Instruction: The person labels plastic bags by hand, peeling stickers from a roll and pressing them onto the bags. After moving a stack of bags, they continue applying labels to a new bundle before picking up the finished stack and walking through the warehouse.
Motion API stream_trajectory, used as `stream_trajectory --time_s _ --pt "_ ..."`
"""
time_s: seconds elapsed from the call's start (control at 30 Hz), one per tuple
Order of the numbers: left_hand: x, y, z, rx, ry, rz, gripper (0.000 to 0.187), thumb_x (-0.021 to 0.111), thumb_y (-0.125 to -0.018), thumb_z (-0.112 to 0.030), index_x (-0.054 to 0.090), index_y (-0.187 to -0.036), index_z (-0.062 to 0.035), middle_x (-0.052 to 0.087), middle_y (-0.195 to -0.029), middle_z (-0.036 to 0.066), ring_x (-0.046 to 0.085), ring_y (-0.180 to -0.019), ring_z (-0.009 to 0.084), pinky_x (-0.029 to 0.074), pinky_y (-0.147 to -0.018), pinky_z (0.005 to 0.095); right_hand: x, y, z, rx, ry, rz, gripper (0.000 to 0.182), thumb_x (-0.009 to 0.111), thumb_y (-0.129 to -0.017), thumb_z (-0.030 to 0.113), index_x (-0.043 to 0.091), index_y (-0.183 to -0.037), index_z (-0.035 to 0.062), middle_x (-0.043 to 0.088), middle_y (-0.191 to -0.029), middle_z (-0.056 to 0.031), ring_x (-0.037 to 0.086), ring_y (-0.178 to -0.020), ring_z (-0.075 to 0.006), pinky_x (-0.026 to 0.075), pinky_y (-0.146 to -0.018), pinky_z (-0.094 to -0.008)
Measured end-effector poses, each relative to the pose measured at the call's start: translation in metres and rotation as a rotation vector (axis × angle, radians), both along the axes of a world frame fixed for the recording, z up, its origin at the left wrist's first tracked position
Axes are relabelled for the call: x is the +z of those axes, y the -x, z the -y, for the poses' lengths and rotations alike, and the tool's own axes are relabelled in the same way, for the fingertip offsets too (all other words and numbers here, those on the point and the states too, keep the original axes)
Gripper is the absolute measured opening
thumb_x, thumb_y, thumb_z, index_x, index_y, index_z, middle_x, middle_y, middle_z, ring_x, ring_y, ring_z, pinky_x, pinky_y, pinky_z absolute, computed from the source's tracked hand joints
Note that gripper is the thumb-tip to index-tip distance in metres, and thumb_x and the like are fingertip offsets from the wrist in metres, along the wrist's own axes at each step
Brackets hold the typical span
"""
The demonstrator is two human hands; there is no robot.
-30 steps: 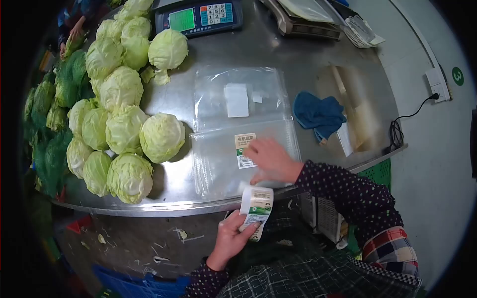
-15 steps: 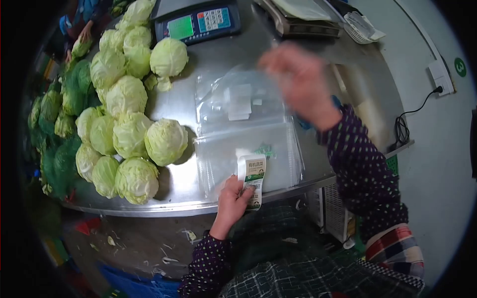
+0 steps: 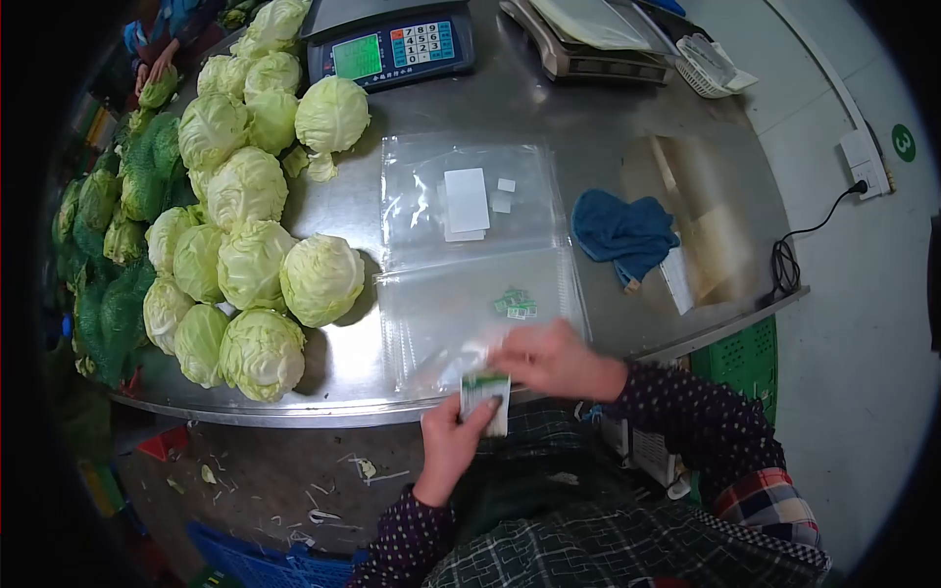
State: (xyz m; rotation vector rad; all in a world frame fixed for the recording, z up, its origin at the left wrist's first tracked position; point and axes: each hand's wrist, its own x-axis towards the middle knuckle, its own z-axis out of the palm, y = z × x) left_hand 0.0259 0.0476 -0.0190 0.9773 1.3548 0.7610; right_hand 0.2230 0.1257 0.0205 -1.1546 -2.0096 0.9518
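Note:
My left hand (image 3: pixel 453 441) is closed at the table's front edge, its thumb pressed over a strip of printed green-and-white labels (image 3: pixel 480 391). My right hand (image 3: pixel 559 363) is at the strip's top end, fingers drawn together and slightly blurred; whether they pinch the strip's edge is hard to make out. Beneath and behind both hands lies a stack of clear plastic bags (image 3: pixel 441 294). Green printed labels (image 3: pixel 516 303) show on the lower bags, and a white rectangular label (image 3: pixel 467 201) with smaller white squares is on the upper part.
Pale green cabbages (image 3: pixel 257 269) are piled at the left, beside green net bags (image 3: pixel 103 314). A digital scale (image 3: pixel 392 49) stands at the back, another scale (image 3: pixel 588 49) to its right. A blue cloth glove (image 3: pixel 622 230) lies right of the bags. Another person's hands (image 3: pixel 157 67) are at far left.
My right hand has come down from above the bags to the label strip, uncovering the blue glove and the white label. The strip in my left hand sits lower and looks shorter.

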Motion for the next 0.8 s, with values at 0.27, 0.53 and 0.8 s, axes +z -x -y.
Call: stream_trajectory --time_s 0.27,0.53,0.8 --pt "0.013 0.011 0.035 -0.224 0.063 0.076 0.022 0.069 -0.088 -0.011 0.069 -0.107 -0.0007 0.072 -0.092 0.005 0.062 -0.082 0.0067 0.051 -0.071 0.0248 -0.052 0.015 -0.061 -0.071 0.2 0.493 0.058 0.08 -0.066 0.034 0.056 -0.113 0.0085 0.061 -0.098 -0.0115 0.061 -0.096 -0.0311 0.047 -0.079 -0.0452" --pt "0.009 0.022 0.019 -0.315 -0.029 0.116 0.022 0.067 -0.087 -0.012 0.067 -0.107 -0.0025 0.067 -0.095 0.01 0.065 -0.084 0.0163 0.051 -0.073 0.0297 -0.055 0.008 -0.018 0.167 -0.152 0.555 0.036 0.077 -0.069 0.034 0.063 -0.095 0.013 0.055 -0.099 -0.007 0.053 -0.094 -0.0247 0.04 -0.079 -0.0385" --pt "0.01 0.002 -0.029 -0.484 -0.432 -0.14 0.019 0.069 -0.083 -0.016 0.066 -0.1 -0.0058 0.06 -0.088 0.015 0.059 -0.082 0.0321 0.048 -0.07 0.0407 -0.088 -0.001 -0.035 0.185 -0.019 0.46 0.021 0.065 -0.081 0.038 0.069 -0.083 0.0171 0.061 -0.087 0.0013 0.054 -0.094 -0.0209 0.04 -0.083 -0.037"
